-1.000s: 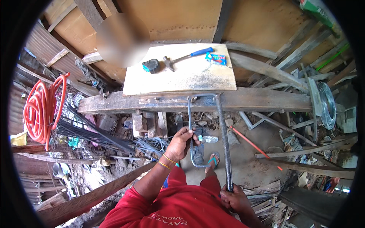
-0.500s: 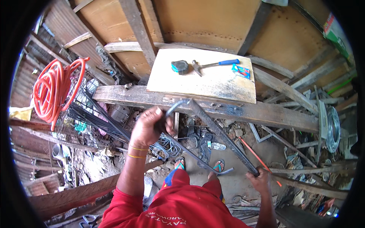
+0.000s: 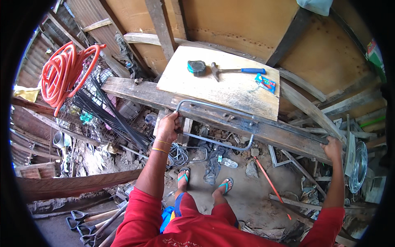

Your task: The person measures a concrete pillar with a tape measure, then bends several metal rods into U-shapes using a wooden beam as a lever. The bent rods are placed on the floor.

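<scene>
My left hand (image 3: 168,126) grips the near left corner of a bent grey steel rod (image 3: 214,108), a partly closed rectangular loop lying against the weathered wooden beam (image 3: 135,92). The loop's lower side (image 3: 214,142) hangs below the beam. My right hand (image 3: 332,147) is stretched far right, closed on the end of a long dark steel bar (image 3: 288,131) that runs along the beam to the loop's right corner. Behind the beam a plywood board (image 3: 230,92) carries a tape measure (image 3: 196,68), a blue-handled hammer (image 3: 232,71) and a small colourful packet (image 3: 265,82).
A coil of orange hose (image 3: 61,74) hangs over a wire cage with black rods (image 3: 103,115) at left. Shovel handles (image 3: 88,222) lie at lower left. Rubble, a plastic bottle (image 3: 228,163), an orange rod (image 3: 269,183) and scrap timber cover the ground; a round metal disc (image 3: 358,164) stands at right.
My left hand lifted the bent rod from knee height up to the beam. My right hand swung the long bar from near my body out to the right along the beam.
</scene>
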`<state>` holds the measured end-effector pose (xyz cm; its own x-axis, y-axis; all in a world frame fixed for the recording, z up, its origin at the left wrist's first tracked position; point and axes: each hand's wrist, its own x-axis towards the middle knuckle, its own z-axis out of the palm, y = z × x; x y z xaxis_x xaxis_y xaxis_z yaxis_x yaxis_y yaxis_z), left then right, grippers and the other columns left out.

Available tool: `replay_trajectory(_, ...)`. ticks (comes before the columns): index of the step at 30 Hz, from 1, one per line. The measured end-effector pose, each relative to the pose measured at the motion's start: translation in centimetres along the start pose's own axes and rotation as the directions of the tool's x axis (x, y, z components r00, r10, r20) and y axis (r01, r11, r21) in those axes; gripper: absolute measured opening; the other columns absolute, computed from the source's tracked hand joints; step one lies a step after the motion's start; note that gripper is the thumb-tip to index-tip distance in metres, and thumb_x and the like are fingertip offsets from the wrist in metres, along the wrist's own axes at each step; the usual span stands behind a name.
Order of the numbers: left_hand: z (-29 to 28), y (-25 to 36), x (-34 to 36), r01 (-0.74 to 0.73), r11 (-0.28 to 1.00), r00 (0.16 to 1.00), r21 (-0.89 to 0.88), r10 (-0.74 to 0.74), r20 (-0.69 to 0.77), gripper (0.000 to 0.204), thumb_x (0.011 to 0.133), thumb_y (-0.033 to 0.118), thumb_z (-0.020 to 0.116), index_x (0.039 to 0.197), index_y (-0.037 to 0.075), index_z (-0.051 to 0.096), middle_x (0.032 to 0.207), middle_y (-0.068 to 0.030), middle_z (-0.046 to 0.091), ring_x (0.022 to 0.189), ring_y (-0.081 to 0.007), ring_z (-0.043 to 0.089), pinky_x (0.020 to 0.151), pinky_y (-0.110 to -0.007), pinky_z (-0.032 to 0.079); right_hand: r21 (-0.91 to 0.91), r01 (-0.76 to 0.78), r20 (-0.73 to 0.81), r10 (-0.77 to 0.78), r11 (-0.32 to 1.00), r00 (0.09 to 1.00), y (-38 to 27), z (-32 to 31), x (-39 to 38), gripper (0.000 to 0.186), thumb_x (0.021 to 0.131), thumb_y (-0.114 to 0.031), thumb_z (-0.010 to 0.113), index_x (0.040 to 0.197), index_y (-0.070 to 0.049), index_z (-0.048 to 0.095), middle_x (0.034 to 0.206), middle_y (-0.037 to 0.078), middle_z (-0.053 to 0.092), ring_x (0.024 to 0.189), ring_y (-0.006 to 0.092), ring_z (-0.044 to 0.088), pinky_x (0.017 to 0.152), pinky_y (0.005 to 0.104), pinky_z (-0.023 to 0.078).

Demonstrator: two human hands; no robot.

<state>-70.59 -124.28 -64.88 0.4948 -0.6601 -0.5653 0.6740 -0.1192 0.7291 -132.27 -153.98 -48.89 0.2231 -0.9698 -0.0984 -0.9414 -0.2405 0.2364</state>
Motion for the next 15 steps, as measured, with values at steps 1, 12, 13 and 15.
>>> replay_trajectory(1,0.2,-0.5,1.0,0.012,1.0,0.999,0.015,-0.012,-0.036,0.023,0.106,0.023,0.05,0.091,0.009,0.06,0.059,0.0076,0.037,0.05,-0.0083,0.032,0.053,-0.032,0.035,0.014,0.026,0.011,-0.026,1.0,1.0,0.4,0.7,0.9,0.046,0.073,-0.032,0.087,0.108,-0.005,0.075,0.108,0.022,0.073,0.102,0.0419,0.069,0.09,0.0488,0.054)
replay_trajectory(12,0.4,-2.5,3.5,0.13,0.99,0.991,0.056,-0.128,-0.026,0.025,0.107,0.026,0.049,0.096,0.009,0.064,0.063,0.0058,0.041,0.051,-0.0104,0.034,0.062,-0.035,0.042,0.191,-0.065,0.306,0.003,0.98,0.952,1.3,7.5,2.9,0.073,0.072,-0.041,0.088,0.126,0.004,0.068,0.122,0.025,0.069,0.117,0.0374,0.067,0.104,0.0406,0.05)
replay_trajectory(13,0.4,-2.4,3.5,0.15,0.987,0.989,0.051,-0.15,-0.01,0.026,0.107,0.027,0.049,0.098,0.008,0.065,0.063,0.0054,0.041,0.052,-0.0105,0.034,0.062,-0.034,0.042,0.189,-0.051,0.324,-0.014,0.981,0.946,1.5,7.4,2.9,0.073,0.071,-0.041,0.089,0.126,0.004,0.068,0.123,0.025,0.069,0.117,0.0375,0.067,0.103,0.0407,0.05)
replay_trajectory(15,0.1,-2.1,3.6,0.162,0.987,0.987,0.02,-0.162,0.004,0.03,0.108,0.029,0.048,0.102,0.006,0.066,0.064,0.0054,0.04,0.052,-0.0102,0.032,0.062,-0.033,0.041,0.211,-0.006,0.309,-0.061,0.977,0.949,2.2,7.1,2.8,0.073,0.071,-0.04,0.089,0.125,0.005,0.068,0.123,0.026,0.069,0.117,0.0379,0.067,0.103,0.041,0.05)
